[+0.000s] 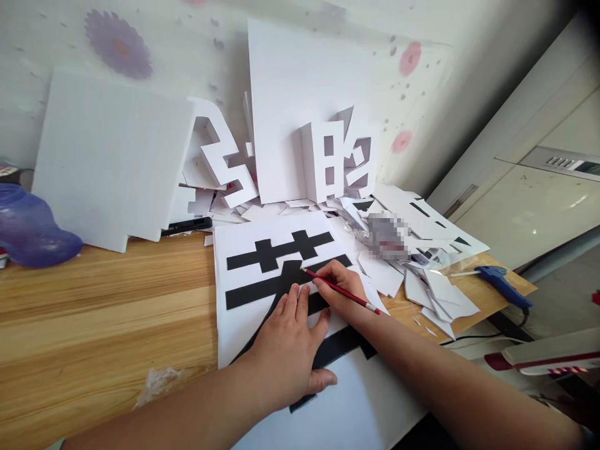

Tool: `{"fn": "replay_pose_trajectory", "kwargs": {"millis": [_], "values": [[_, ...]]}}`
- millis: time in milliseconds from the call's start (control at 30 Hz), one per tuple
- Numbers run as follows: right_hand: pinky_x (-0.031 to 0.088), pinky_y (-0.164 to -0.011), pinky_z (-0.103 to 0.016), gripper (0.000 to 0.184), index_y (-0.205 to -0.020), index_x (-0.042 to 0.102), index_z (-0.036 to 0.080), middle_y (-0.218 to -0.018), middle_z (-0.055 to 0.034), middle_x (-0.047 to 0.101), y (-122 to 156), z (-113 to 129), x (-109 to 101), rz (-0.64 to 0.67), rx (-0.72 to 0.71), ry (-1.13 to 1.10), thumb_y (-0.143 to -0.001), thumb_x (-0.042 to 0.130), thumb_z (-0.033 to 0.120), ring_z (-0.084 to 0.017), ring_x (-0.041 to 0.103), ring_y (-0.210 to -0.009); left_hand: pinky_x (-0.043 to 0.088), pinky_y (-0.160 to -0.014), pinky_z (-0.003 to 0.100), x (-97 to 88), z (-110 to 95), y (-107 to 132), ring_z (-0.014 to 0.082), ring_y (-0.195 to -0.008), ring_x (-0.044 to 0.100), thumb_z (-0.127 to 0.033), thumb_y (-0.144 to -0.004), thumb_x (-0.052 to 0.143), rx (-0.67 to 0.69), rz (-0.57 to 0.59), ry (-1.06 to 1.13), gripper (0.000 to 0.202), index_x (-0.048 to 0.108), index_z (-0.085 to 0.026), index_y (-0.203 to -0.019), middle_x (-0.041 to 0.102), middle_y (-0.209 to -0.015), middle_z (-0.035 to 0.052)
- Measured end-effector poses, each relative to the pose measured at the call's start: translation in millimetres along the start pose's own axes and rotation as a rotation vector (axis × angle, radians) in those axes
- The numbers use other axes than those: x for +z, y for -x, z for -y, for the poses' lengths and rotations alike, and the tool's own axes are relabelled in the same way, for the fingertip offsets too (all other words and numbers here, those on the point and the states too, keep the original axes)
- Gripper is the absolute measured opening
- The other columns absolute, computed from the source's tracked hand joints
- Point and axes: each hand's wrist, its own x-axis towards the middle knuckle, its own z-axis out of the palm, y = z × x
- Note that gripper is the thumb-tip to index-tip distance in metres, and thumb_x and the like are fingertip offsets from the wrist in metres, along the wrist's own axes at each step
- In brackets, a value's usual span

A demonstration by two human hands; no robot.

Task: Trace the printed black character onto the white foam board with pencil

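Tracing, I judge: my right hand (344, 282) grips the pencil (357, 299) on the black shape (281, 250), left hand (288, 350) open, flat on the sheet (225, 337); steadiness matters next.

The left hand (288, 347) lay flat on the sheet (244, 250); the right hand (340, 284) held a red pencil (340, 290), its tip seemingly touching the black strokes (262, 294).

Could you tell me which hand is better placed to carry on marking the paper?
Probably right: the right hand holds the pencil, tip on the paper; the left hand lies flat, pinning it.
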Motion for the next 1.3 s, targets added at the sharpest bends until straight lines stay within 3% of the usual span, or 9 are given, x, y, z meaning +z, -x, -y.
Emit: {"fn": "replay_pose_trajectory", "kwargs": {"millis": [333, 467, 700, 1167, 1300], "values": [[0.045, -0.059, -0.026, 0.011, -0.079, 0.059, 0.021, -0.076, -0.0008, 0.064, -2, -7, 5, 0.059, -0.087, 0.057, -0.083, 0.053, 0.028, -0.014, 0.058, -0.067, 0.016, -0.109, 0.061, 18.6, 7, -2, 0.0454, -0.135, -0.003, -0.075, -0.071, 0.048, 0.045, -0.09, 0.051, 0.095, 0.032, -0.016, -0.143, 0.011, -0.149, 0.0295], [0.044, -0.059, -0.026, 0.012, -0.077, 0.058, 0.021, -0.076, -0.0009, 0.064, 0, -3, 4, 0.063, -0.086, 0.084, -0.084, 0.05, 0.027, -0.014, 0.058, -0.066, 0.016, -0.108, 0.061, 15.3, 7, -2, 0.0451, -0.135, -0.003, -0.074, -0.072, 0.047, 0.047, -0.063, 0.055, 0.093, 0.031, -0.017, -0.144, 0.01, -0.15, 0.0275], [0.042, -0.056, -0.025, 0.011, -0.076, 0.057, 0.021, -0.072, 0.0007, 0.063, 1, -5, 1, 0.001, -0.056, 0.132, -0.083, 0.05, 0.026, -0.013, 0.055, -0.062, 0.016, -0.109, 0.06, 0.4, 5, -2, 0.0453, -0.136, 0.001, -0.074, -0.072, 0.048, 0.017, 0.019, 0.04, 0.093, 0.028, -0.019, -0.145, 0.008, -0.15, 0.0263], [0.042, -0.056, -0.026, 0.011, -0.071, 0.06, 0.022, -0.071, 0.0004, 0.065, -5, -21, -13, -0.174, 0.087, 0.142, -0.075, 0.055, 0.03, -0.015, 0.057, -0.064, 0.015, -0.11, 0.058, 7.2, 5, 0, 0.0421, -0.136, -0.002, -0.075, -0.072, 0.046, 0.024, -0.043, 0.026, 0.09, 0.032, -0.022, -0.143, 0.009, -0.15, 0.0263], [0.039, -0.054, -0.025, 0.013, -0.07, 0.059, 0.021, -0.066, 0.0013, 0.062, -5, -23, -21, -0.213, 0.13, 0.14, -0.075, 0.054, 0.032, -0.014, 0.053, -0.059, 0.014, -0.11, 0.056, 2.8, 4, -1, 0.0418, -0.137, -0.001, -0.073, -0.074, 0.045, 0.008, 0.009, 0.014, 0.088, 0.032, -0.02, -0.143, 0.008, -0.149, 0.0281]]}}
